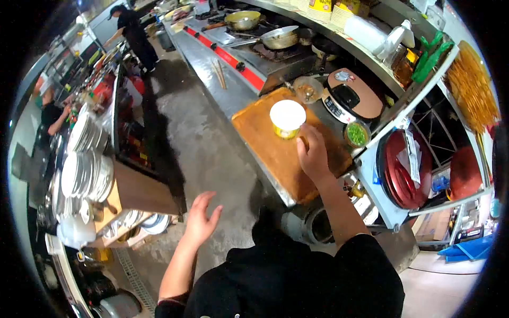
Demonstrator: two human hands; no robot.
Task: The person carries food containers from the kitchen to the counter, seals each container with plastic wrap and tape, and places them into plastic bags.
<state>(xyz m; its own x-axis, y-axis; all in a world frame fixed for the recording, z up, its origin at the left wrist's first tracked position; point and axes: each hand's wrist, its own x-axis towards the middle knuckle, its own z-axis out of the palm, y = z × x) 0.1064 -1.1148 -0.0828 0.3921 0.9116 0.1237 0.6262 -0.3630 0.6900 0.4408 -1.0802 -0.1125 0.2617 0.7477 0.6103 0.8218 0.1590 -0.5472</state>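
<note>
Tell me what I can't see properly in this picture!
In the head view:
Cup: glare hides whether its white top is a lid or an opening.
Right hand: blurred, so whether it touches the cup is unclear.
Person far back: too small and blurred to show what they handle.
Stacked tubs: the top edge cuts them off.

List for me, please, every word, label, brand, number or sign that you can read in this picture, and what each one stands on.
No text can be read with certainty.
White-and-yellow tub by the right hand: marks on its yellow side, too blurred to read.
Stacked containers on the upper shelf: yellow printed areas, too blurred to read.
Pink-topped appliance: marks on its front panel, too small to read.
</note>
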